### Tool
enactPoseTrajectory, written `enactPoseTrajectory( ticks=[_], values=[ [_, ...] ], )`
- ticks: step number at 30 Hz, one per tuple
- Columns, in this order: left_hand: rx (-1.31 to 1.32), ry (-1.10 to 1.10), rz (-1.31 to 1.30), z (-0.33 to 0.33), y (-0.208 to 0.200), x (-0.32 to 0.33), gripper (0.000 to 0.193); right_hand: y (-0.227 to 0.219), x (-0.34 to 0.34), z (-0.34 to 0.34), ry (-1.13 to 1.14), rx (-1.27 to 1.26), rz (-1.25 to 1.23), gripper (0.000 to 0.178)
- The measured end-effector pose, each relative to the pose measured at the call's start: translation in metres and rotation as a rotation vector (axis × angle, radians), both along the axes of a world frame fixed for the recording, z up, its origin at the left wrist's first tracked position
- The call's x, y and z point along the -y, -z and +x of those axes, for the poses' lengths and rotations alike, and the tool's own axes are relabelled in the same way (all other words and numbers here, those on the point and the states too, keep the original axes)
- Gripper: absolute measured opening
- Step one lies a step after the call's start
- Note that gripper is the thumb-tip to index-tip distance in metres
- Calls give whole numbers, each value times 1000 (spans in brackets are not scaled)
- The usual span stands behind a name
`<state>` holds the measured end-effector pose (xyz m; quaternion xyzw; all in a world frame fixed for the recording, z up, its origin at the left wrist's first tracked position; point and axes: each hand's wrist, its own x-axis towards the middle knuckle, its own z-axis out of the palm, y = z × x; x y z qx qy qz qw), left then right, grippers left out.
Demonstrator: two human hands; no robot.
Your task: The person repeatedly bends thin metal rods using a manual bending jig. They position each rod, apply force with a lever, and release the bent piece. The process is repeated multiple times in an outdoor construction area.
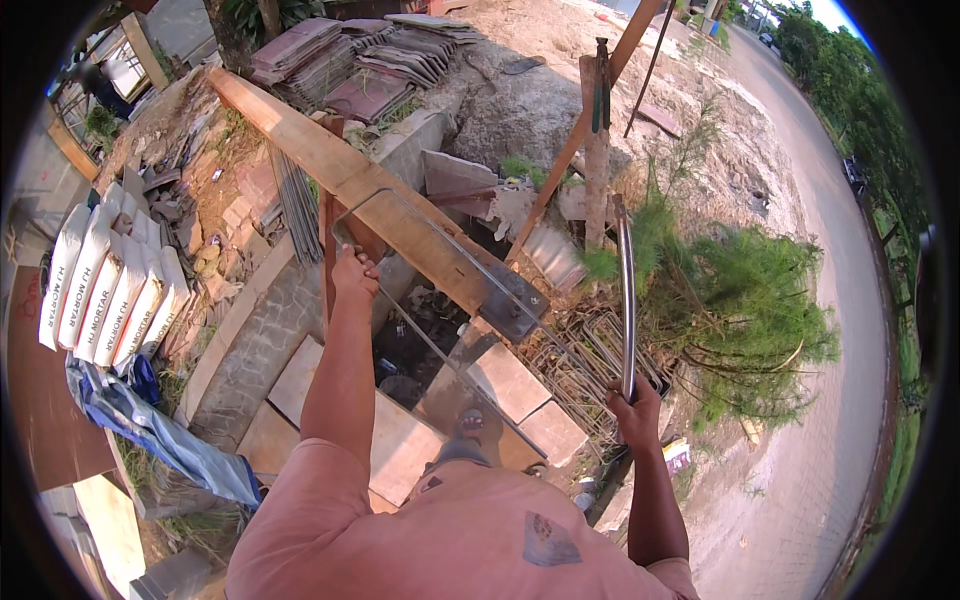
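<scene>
We are holding a thin bent rod (450,361) with our left hand (355,272), its fingers curling round the metal beside the bend, probably because gripping there is steadying both long arms of the rod at once. One arm is lying across the plank (330,165) and over the dark plate (512,308) at its near end; the other is running alongside, clear of the wood, toward our feet. Our right hand (636,412) is wrapping round the lower part of a shiny pipe (627,300), which is standing up from the fist; the length above the hand would be giving leverage, we are judging. Whether the pipe is meeting the rod, we are unable to tell.

The plank is sloping away from us, with a wooden post (330,250) standing beside it, seemingly propping it so that the plate is sitting within easy reach. Just beyond that near end, to the right, a heap of bent rods (600,345) is lying close by, perhaps for handiness. White bags (100,285) are standing packed side by side at far left, apparently propping one another up.
</scene>
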<state>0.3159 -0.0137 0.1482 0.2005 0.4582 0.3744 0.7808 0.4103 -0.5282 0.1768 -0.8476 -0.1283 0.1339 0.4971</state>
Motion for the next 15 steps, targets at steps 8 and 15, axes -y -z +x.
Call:
enactPoseTrajectory(
  ticks=[8,15],
  values=[
    [37,10,71,32,43,-24,25,34,-20,-4,79,-21,-19,18],
    [-6,17,154,30,45,-25,22,12,-50,0,51,-97,-103,22]
  ],
)
